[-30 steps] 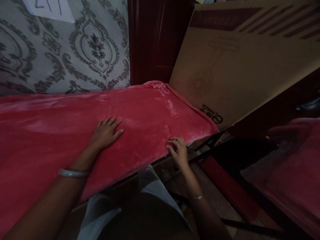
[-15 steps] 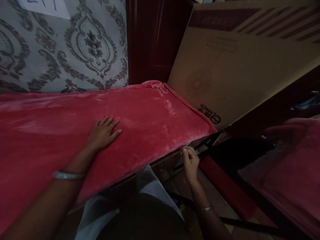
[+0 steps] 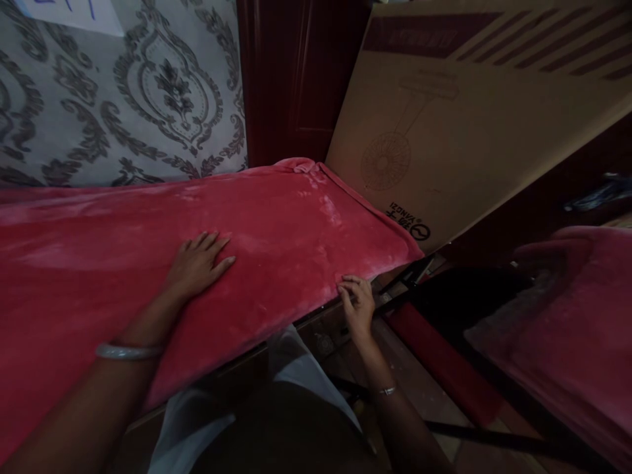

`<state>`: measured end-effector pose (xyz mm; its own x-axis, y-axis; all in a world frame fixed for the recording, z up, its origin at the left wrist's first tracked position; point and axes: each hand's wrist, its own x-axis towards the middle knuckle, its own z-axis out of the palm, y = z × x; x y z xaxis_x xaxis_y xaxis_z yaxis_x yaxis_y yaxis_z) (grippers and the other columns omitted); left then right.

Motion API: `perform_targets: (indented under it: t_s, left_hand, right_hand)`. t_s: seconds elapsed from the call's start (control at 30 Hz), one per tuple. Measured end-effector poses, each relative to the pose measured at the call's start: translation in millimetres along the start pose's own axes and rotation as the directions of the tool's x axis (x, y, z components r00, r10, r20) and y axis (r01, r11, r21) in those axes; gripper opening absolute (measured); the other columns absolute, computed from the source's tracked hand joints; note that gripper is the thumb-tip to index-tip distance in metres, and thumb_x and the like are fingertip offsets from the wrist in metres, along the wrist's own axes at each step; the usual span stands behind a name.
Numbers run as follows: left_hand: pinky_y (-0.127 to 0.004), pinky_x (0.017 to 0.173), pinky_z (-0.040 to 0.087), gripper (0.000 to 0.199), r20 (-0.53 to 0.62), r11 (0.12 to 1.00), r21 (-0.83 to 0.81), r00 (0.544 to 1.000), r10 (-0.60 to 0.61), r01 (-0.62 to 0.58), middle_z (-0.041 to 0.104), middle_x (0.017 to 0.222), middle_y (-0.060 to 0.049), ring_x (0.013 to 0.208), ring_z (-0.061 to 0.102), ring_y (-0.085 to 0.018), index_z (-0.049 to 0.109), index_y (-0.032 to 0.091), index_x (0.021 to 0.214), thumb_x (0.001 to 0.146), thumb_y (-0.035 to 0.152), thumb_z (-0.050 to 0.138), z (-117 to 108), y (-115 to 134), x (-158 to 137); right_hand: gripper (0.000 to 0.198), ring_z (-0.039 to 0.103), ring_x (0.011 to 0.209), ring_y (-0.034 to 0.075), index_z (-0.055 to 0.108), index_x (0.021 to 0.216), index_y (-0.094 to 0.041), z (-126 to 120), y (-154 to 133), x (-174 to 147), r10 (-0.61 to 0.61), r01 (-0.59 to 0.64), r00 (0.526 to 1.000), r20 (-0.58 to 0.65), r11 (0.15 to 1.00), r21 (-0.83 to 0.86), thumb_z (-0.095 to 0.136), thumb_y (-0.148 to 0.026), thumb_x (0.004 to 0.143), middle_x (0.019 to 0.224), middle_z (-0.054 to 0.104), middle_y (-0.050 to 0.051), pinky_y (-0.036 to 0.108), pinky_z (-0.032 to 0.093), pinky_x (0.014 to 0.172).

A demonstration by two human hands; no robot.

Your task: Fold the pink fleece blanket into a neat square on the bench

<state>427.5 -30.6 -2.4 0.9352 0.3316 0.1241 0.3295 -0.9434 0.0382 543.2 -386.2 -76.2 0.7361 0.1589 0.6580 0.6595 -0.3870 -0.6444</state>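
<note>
the right hand (image 3: 359,304) has shifted inward to the near edge of the red plush cover (image 3: 276,243), centre-left of frame; fingers half-curled, pinch uncertain. the left hand (image 3: 196,264) lies flat, holding nothing. edge-straightening seems underway; next calls for steady left-hand pressure.

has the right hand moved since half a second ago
Yes. Judged against the cardboard box, the right hand has shifted left and slightly up in the picture, along the near edge of the red blanket.
</note>
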Motion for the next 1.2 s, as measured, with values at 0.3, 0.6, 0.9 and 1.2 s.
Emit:
perform_targets:
  t_s: [0.3,0.6,0.9,1.2]
  left_hand:
    - [-0.052,0.117,0.03,0.067,0.002,1.0,0.011,1.0,0.007,-0.007,0.036,0.162,-0.014,0.15,0.031,-0.036,0.04,0.019,0.154,0.098,0.055,0.031,-1.3,2.0,-1.2]
    - [-0.053,0.117,0.03,0.066,-0.013,1.0,0.014,1.0,0.013,-0.013,0.036,0.162,-0.014,0.149,0.032,-0.035,0.039,0.02,0.155,0.099,0.054,0.031,-2.4,3.9,-2.9]
    - [-0.053,0.118,0.03,0.065,-0.028,1.0,-0.017,0.999,0.016,-0.017,0.038,0.161,-0.012,0.149,0.033,-0.034,0.042,0.021,0.153,0.098,0.054,0.033,-0.8,2.4,-2.1]
    - [-0.053,0.118,0.031,0.065,-0.037,1.0,-0.004,0.999,0.015,-0.015,0.038,0.161,-0.013,0.149,0.033,-0.035,0.045,0.019,0.152,0.098,0.054,0.034,1.3,2.3,-2.5]
  right_hand:
    - [0.031,0.06,0.08,0.019,0.063,0.074,-0.021,-30.6,2.6,-46.2,0.066,-0.069,0.993,0.094,0.997,0.026,0.052,-0.038,0.099,0.081,0.065,0.004,0.033,0.048,0.075]
    - [0.02,0.057,0.112,0.024,0.065,0.115,-0.025,3.3,-34.7,-36.4,-0.239,0.24,0.966,0.1,0.971,-0.001,0.06,-0.029,0.095,0.119,0.062,0.009,0.044,0.047,0.095]
    - [0.01,0.058,0.103,0.023,0.071,0.093,-0.025,18.1,-27.6,-31.5,-0.227,0.227,0.972,0.054,0.974,0.019,0.061,-0.024,0.095,0.106,0.067,0.006,0.043,0.046,0.092]
    - [0.025,0.059,0.07,0.016,0.063,0.078,-0.021,-18.7,-19.8,-51.0,-0.02,0.011,0.997,0.074,0.993,0.121,0.052,-0.028,0.099,0.073,0.063,0.001,0.029,0.046,0.065]
